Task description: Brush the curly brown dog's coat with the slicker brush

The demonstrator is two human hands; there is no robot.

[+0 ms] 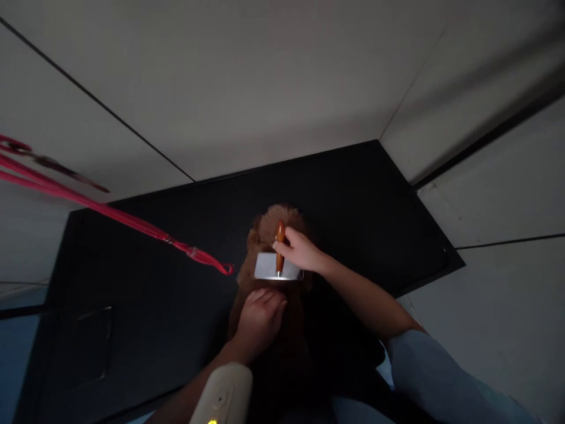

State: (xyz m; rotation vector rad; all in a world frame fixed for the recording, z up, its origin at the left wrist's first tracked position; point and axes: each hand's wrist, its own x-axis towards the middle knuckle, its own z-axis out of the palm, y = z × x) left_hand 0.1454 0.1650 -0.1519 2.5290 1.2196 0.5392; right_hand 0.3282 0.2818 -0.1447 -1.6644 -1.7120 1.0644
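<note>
One black table [353, 194], panelling [265, 70]; right hand [300, 248] gripping brush [279, 262]; left hand [261, 317] curled on fur [268, 225]

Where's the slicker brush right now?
In the head view, the slicker brush is just below centre, in the right hand, over the brown fur and beyond the left hand.

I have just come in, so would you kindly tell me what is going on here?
A person has both hands at a brown furry figure on a black table. The right hand grips a brush by its wooden handle, its silvery plate over the fur. The left hand rests, curled, on the figure, nearer the person. A red cord hangs to the left.
</note>
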